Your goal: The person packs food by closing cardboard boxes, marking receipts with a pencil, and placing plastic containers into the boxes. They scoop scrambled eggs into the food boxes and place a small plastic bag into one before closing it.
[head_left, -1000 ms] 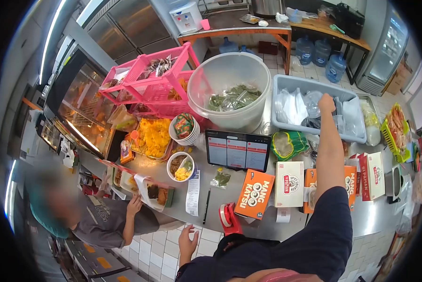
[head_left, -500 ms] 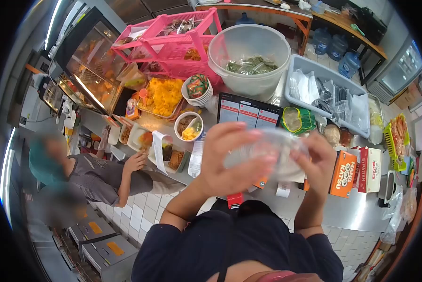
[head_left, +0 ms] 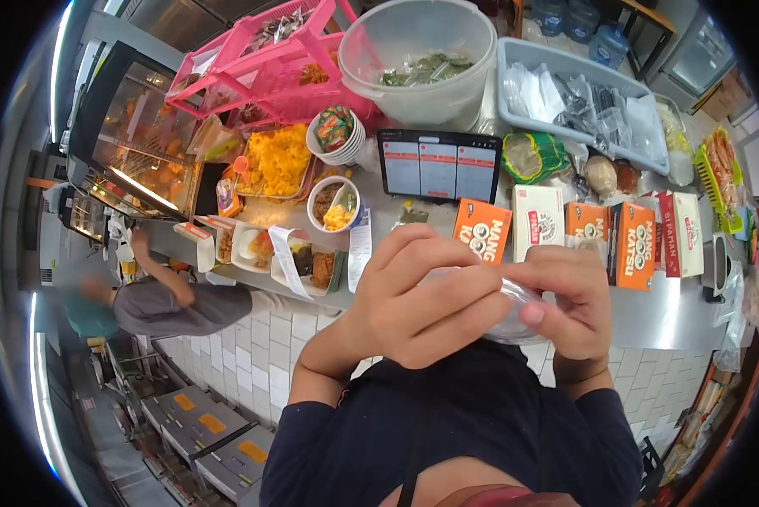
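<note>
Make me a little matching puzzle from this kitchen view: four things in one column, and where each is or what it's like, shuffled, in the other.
Things:
1. Clear plastic
2. Tablet
3. Bucket
4. Pink rack

Places or states:
A. Screen lit, showing three panels
B. Between the glass cabinet and the bucket
C. Held in the left hand and right hand
D. Has green packets inside

Right pairs: 1-C, 2-A, 3-D, 4-B
</note>
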Demonstrator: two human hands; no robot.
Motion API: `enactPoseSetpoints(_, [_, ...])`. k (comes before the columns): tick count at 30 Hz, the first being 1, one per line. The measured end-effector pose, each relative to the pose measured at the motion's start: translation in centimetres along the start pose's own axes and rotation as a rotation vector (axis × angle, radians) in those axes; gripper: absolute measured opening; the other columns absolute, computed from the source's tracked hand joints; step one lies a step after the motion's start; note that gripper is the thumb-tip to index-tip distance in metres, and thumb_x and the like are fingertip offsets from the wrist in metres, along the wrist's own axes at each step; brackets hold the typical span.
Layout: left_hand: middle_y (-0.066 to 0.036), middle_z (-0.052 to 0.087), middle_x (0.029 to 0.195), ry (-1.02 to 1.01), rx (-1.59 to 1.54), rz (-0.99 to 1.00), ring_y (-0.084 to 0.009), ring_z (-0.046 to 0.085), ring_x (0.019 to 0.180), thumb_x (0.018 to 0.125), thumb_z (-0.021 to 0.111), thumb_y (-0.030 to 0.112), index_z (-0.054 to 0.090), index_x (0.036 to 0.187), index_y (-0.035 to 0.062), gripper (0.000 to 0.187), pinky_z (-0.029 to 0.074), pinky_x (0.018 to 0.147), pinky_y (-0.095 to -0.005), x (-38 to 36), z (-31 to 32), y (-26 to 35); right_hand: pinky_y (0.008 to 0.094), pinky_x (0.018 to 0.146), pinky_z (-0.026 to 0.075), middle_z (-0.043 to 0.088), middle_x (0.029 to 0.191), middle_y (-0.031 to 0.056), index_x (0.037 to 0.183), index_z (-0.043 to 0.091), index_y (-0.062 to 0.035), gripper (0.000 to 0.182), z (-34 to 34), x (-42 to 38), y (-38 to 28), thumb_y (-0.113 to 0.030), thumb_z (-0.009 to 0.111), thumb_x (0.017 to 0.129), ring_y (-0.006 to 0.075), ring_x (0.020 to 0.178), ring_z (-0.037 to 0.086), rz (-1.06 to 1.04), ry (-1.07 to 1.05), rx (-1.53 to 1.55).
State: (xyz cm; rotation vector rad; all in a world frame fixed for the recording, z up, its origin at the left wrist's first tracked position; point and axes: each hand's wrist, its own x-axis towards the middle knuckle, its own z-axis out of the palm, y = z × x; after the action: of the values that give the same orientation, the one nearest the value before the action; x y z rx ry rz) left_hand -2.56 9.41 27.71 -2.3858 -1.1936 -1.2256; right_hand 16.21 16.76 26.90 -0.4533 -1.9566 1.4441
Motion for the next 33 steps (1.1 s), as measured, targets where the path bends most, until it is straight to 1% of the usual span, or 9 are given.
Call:
enactPoseSetpoints(4, [0.005, 0.057, 0.089, 0.024, 0.151, 0.131, -0.013, 0.054, 0.079, 0.065, 0.064, 0.012, 0.062, 0.08, 0.0138, 0.015, 0.043, 0.065, -0.0311, -0.5, -0.1, 0.3, 0.0256, 0.059, 0.044, 0.064, 0.077, 0.0121, 0.103, 0.064, 0.0034, 0.028, 0.9, -0.1, 0.2, -0.012, 0.063, 0.079, 0.0153, 0.065, 0.058, 0.071, -0.066, 0.237])
enactPoseSetpoints(8, [0.006, 0.056, 0.083, 0.144, 0.151, 0.265, -0.0099, 0.054, 0.073, 0.065, 0.064, 0.009, 0.063, 0.074, 0.0144, 0.011, 0.043, 0.061, -0.0288, -1.0, 0.0, 0.0, 0.0236, 0.069, 0.046, 0.065, 0.084, 0.0089, 0.115, 0.056, 0.0041, 0.035, 0.8, -0.9, 0.4, -0.01, 0.061, 0.083, 0.0106, 0.075, 0.059, 0.231, -0.214, 0.493])
enactPoseSetpoints(11, [0.004, 0.057, 0.081, 0.061, -0.013, 0.246, -0.01, 0.055, 0.07, 0.066, 0.062, 0.006, 0.062, 0.072, 0.0108, 0.008, 0.045, 0.059, -0.0268, -1.7, -0.1, 0.8, 0.0223, 0.07, 0.045, 0.063, 0.085, 0.0052, 0.116, 0.053, 0.0038, 0.033, 0.9, -1.4, -0.1, -0.008, 0.058, 0.085, 0.0078, 0.076, 0.056, 0.507, -0.283, 0.63])
enactPoseSetpoints(15, [0.001, 0.057, 0.082, -0.075, -0.103, 0.267, -0.0113, 0.056, 0.069, 0.067, 0.061, 0.004, 0.061, 0.073, 0.0067, 0.007, 0.046, 0.058, -0.0265, -2.1, 0.4, 1.7, 0.0222, 0.065, 0.045, 0.061, 0.075, 0.004, 0.11, 0.053, 0.0031, 0.03, 0.6, -2.3, 1.4, -0.008, 0.057, 0.083, 0.0072, 0.069, 0.055, 0.575, -0.371, 0.693])
enactPoseSetpoints(17, [-0.002, 0.057, 0.081, -0.111, -0.101, 0.262, -0.0123, 0.057, 0.07, 0.069, 0.06, 0.005, 0.06, 0.074, 0.0042, 0.006, 0.047, 0.057, -0.0276, -2.1, 1.2, 2.0, 0.0255, 0.058, 0.045, 0.061, 0.067, 0.0068, 0.105, 0.053, 0.002, 0.029, -0.3, -2.2, 1.0, -0.008, 0.056, 0.078, 0.0105, 0.061, 0.058, 0.416, -0.458, 0.248])
enactPoseSetpoints(24, [-0.002, 0.057, 0.086, -0.197, -0.164, 0.306, -0.0132, 0.058, 0.076, 0.071, 0.06, 0.008, 0.061, 0.075, 0.0075, 0.004, 0.049, 0.061, -0.0324, -1.8, 1.8, 1.8, 0.0317, 0.054, 0.045, 0.059, 0.062, 0.0137, 0.099, 0.054, 0.0019, 0.026, -1.0, -3.1, 0.8, -0.009, 0.056, 0.075, 0.0199, 0.056, 0.061, 0.424, -0.362, 0.03])
enactPoseSetpoints(26, [-0.001, 0.057, 0.085, -0.053, -0.322, 0.309, -0.0129, 0.056, 0.075, 0.071, 0.062, 0.014, 0.063, 0.079, 0.0104, 0.009, 0.05, 0.063, -0.0343, -1.1, 0.5, 1.8, 0.0231, 0.056, 0.047, 0.061, 0.067, 0.0049, 0.102, 0.056, 0.0012, 0.026, -1.5, -2.2, 3.1, -0.005, 0.052, 0.077, 0.0081, 0.059, 0.058, 0.554, -0.377, -0.097])
enactPoseSetpoints(28, [-0.001, 0.057, 0.082, 0.285, -0.08, 0.042, -0.0149, 0.055, 0.072, 0.078, 0.061, 0.015, 0.063, 0.08, 0.011, 0.005, 0.05, 0.066, -0.0337, -0.7, 0.1, 1.9, 0.0232, 0.056, 0.047, 0.06, 0.073, 0.0013, 0.104, 0.058, -0.0009, 0.026, -2.9, -2.1, 7.3, -0.007, 0.049, 0.08, 0.0084, 0.061, 0.056, 0.68, -0.402, 0.242])
enactPoseSetpoints(33, [-0.013, 0.059, 0.087, 0.494, -0.31, -0.398, -0.0168, 0.056, 0.074, 0.09, 0.05, 0.005, 0.044, 0.105, 0.0066, 0.016, 0.048, 0.07, -0.029, -6.8, -0.2, -2.1, 0.0221, 0.056, 0.046, 0.054, 0.074, -0.0014, 0.112, 0.057, -0.0039, 0.031, -14.2, -0.9, 15.9, -0.024, 0.05, 0.089, 0.0073, 0.065, 0.053, 0.484, 0.502, -0.084])
